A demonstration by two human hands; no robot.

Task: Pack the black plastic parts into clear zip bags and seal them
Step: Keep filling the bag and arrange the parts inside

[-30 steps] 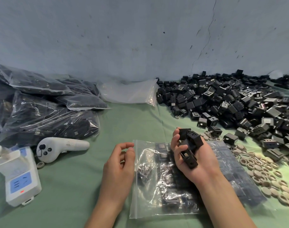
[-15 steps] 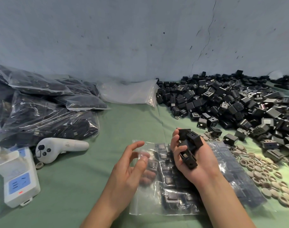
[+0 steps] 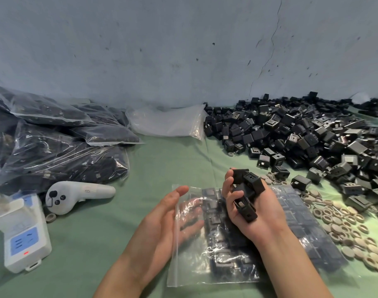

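At the near centre of the green cloth-covered counter [image 3: 162, 164] lies a flat clear zip bag [image 3: 205, 267], already part filled with black parts set in rows.

Left hand [image 3: 160, 224]: fingers straight and spread, showing through the plastic at the bag's left edge, thumb outside on top. It appears to be holding the opening apart; whether it pinches the film cannot be told.

Right hand [image 3: 259, 214]: raised over the bag's far right corner, fingers curled round a handful of small black boxy plastic parts [image 3: 247, 190], several stacked against the palm.

Beyond and right of the bag, a large loose pile of the same black parts [image 3: 302, 136]. Right of the bag, scattered beige rings [image 3: 345, 224]. Far left of it, stacked filled clear bags [image 3: 54, 151], with a white handheld controller [image 3: 76, 195] nearer.

Step in hand, as judged: loading, not sealing. The bag is open and more parts are waiting to go in.

Next move calls for bringing the handful to the opened edge and feeding the parts in while the left hand keeps the film lifted. A loose drop would likely upset the rows. Sealing follows only once the bag is full.
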